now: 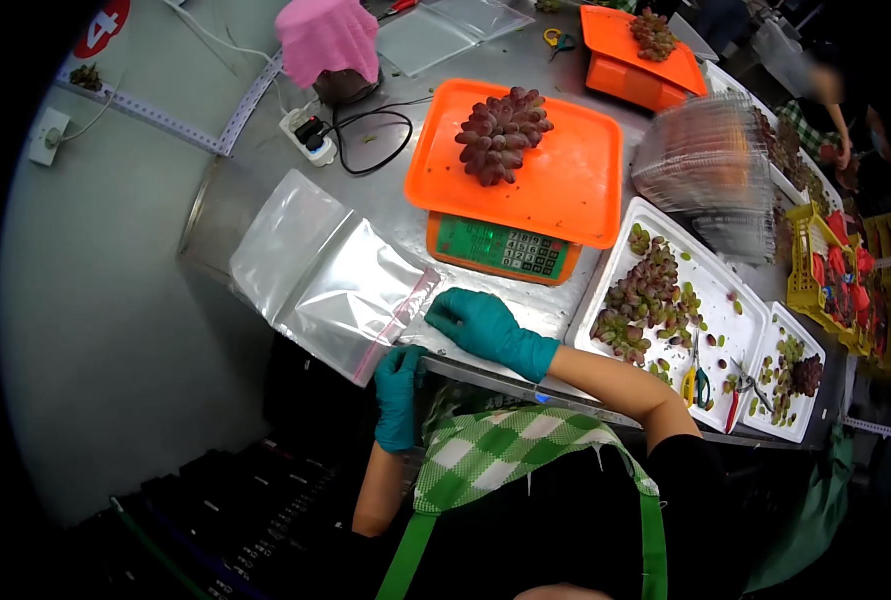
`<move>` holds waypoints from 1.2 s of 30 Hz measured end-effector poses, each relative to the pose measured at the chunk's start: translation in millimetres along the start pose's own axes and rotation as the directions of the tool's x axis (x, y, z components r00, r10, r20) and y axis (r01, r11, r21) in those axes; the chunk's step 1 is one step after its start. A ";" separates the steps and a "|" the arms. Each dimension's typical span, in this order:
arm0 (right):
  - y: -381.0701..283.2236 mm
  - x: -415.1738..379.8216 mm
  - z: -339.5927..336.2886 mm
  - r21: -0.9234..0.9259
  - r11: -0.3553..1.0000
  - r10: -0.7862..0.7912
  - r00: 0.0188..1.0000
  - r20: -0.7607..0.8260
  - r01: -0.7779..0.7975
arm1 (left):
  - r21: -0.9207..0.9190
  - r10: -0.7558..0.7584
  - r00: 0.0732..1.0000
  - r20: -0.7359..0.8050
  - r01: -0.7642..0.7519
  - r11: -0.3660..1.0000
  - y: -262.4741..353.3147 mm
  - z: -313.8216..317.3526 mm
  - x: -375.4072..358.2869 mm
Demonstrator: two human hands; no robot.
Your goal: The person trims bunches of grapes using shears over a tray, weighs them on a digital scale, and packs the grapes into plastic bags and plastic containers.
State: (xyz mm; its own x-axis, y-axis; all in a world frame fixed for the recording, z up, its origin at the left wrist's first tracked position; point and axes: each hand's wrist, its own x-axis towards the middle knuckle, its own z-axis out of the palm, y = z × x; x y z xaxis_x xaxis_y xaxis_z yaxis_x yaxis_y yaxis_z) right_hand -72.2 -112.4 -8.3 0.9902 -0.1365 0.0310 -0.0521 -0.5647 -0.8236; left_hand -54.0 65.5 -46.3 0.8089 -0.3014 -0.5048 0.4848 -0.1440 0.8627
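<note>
My left hand (398, 398), in a teal glove, is at the front edge of the table, by the lower corner of a stack of clear plastic bags (340, 290). Its fingers are curled, and whatever they may hold is hidden. Just right of the bags' pink-striped edge is my right hand (487, 326), gloved the same way, thumb and fingers drawn together over the metal table. I cannot make out anything between them. Behind it, a purple-red succulent (503, 135) lies on the orange tray (575, 190) of a digital scale (500, 248) with a lit green display.
A white tray (755, 310) of succulents, loose leaves and scissors (697, 385) lies right, beside a smaller white tray (780, 425) with pliers. Stacked clear plastic containers (705, 150) stand behind. A pink cloth-covered object (327, 40) and black cable (405, 120) occupy the back left.
</note>
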 end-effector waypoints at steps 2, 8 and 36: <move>-0.1 9.3 -12.8 0.003 1.000 -0.030 0.981 -0.192 0.031 | -0.015 0.005 0.999 0.037 -0.005 1.000 9.6 -6.5 17.8; 23.1 42.9 -64.8 0.269 0.962 0.215 0.750 -0.626 -0.050 | -0.026 0.275 0.955 0.115 -0.274 0.961 88.0 33.3 70.8; 46.2 70.6 -135.7 0.995 -0.061 0.326 0.944 -0.050 0.074 | -0.156 0.344 0.731 0.589 -0.314 0.936 212.1 158.7 144.4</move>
State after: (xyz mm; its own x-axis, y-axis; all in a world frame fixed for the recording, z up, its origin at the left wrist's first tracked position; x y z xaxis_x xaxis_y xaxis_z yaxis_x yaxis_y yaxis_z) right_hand -22.3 -258.6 32.7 0.9114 -0.3535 -0.2104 0.2057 0.8346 -0.5111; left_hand 112.8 -158.1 68.5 0.5619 -0.8254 -0.0549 0.2517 0.1074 0.9618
